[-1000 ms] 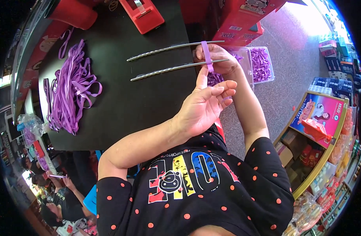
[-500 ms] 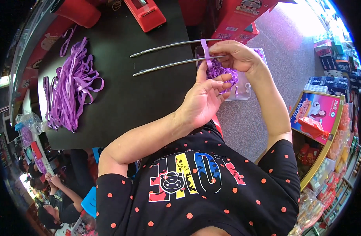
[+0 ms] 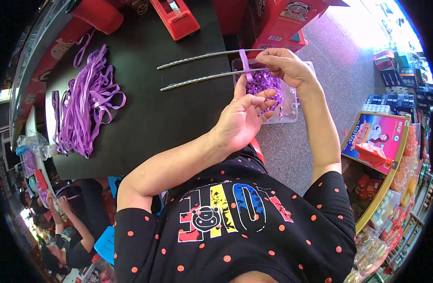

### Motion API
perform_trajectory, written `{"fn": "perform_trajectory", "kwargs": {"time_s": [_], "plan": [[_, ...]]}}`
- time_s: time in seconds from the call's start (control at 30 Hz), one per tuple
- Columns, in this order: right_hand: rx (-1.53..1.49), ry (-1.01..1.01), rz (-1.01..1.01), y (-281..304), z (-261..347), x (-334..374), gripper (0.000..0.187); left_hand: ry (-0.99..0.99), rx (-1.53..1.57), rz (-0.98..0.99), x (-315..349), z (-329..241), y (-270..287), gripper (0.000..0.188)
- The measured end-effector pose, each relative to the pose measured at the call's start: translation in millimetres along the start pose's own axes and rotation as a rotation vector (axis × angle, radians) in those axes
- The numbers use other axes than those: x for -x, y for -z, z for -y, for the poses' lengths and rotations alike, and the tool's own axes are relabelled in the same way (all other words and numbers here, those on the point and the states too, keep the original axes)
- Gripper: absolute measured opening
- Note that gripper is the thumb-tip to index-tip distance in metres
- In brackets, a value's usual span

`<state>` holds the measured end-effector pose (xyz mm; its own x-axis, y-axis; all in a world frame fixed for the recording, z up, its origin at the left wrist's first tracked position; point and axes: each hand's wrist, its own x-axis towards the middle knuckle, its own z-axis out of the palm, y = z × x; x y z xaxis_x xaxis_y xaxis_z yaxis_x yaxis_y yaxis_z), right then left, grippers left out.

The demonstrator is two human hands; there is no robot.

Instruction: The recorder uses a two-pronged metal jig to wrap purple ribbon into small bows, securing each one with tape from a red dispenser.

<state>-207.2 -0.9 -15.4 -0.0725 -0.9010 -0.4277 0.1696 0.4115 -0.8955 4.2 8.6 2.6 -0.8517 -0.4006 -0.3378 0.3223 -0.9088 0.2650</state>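
Two thin metal rods with twisted shafts, an upper rod point(image 3: 197, 58) and a lower rod point(image 3: 202, 79), run side by side from above the black table past its right edge. A purple ribbon point(image 3: 244, 61) is looped around both near their right ends. My left hand point(image 3: 242, 118) is palm up, one fingertip touching the ribbon's lower end at the lower rod, its other fingers loosely bent and apart. At the rods' right ends my right hand point(image 3: 287, 66) is closed in a pinch; what lies between its fingertips is hidden. Beneath both hands, a clear plastic box point(image 3: 292, 111) contains crumpled purple ribbon pieces point(image 3: 266, 82).
A heap of long purple ribbons point(image 3: 87, 104) lies on the left of the black table point(image 3: 145, 132). Behind are a red tape dispenser point(image 3: 179, 21), a red bucket-like container point(image 3: 96, 16) and red cartons point(image 3: 278, 28). A display case point(image 3: 377, 137) stands at right. Another person point(image 3: 72, 240) works at lower left.
My right fingers have shifted slightly right and drawn closer together, away from the ribbon loop. My left hand stays almost in place. At lower left, the other person's hands have moved.
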Motion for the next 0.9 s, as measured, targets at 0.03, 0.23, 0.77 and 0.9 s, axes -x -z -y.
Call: {"fn": "perform_trajectory", "kwargs": {"time_s": [0.03,0.23,0.77,0.9], "plan": [[-0.024,-0.020,0.030,1,-2,-2,0.020,0.001,-0.001,-0.011,0,0,0,0.078],[-0.132,-0.170,0.061,-6,-21,-19,0.020,0.008,0.004,-0.002,1,-2,1,0.081],[-0.682,0.207,0.718,-42,-66,-63,0.027,0.013,0.064,0.009,1,-4,2,0.081],[-0.424,-0.014,0.391,-28,-61,-47,0.024,0.035,0.043,0.009,1,-4,0,0.083]]}}
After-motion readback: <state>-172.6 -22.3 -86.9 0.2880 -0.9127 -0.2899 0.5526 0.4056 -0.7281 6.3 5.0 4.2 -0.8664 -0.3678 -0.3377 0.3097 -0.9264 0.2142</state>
